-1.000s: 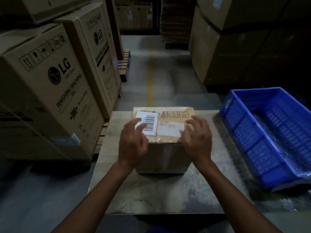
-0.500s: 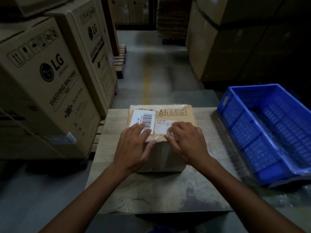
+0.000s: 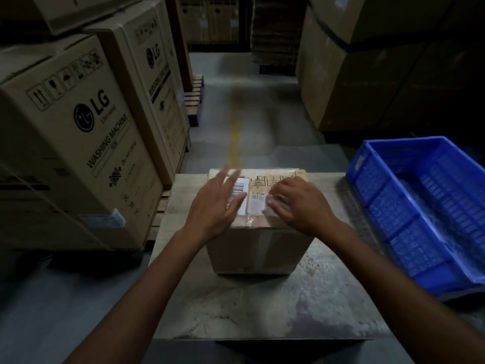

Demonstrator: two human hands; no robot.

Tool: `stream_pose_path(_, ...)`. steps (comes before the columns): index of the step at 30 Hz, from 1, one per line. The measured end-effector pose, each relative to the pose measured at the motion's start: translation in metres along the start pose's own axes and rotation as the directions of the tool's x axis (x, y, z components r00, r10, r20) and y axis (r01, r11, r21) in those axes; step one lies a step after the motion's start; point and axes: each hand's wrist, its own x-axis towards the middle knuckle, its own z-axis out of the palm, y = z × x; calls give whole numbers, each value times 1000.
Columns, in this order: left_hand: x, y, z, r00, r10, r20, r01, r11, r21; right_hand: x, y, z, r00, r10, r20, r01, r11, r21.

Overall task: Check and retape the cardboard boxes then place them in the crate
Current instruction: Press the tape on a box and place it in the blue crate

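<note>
The cardboard box (image 3: 258, 248) stands upright on the grey surface (image 3: 262, 311), right under both hands, with its top face turned up to them. The left hand (image 3: 217, 206) lies spread over the box's top left corner. Its fingers are stretched out and blurred, and they partly cover a white barcode label (image 3: 242, 197); it grips nothing. The right hand (image 3: 301, 206) is on the opposite side of the top, knuckles raised and fingers bent down. Its fingertips (image 3: 274, 203) touch the edge of a second white label (image 3: 257, 206), which sits in the gap between the two hands. I cannot tell whether those fingertips press the label flat or pick at it. The hands are apart, one at each side of the lid. Glossy clear tape (image 3: 249, 221) runs over the near top edge of the box, just below the labels.

Out past the right hand, the blue crate (image 3: 380, 206) sits at the edge of the surface, near the box but not touching it. Out past the left hand stand tall washing machine cartons (image 3: 78, 143), printed with handling symbols. Beyond the fingertips, a faded yellow line (image 3: 235, 137) runs away down the concrete floor between stacks of cartons.
</note>
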Motion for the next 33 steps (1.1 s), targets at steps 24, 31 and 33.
stream_pose_path(24, -10, 25, 22, 729, -649, 220, 419, 168, -892, -12, 13, 3, 558, 829, -43, -431, 333, 839)
stream_pose_path(31, -16, 48, 19, 841, -505, -196, 338, 771, -540, 5, 35, -27, 764, 645, -14, -366, 453, 813)
stream_pose_path(33, -3, 51, -6, 881, -428, -202, 274, 809, -520, 3, 29, -25, 800, 600, -13, -339, 470, 815)
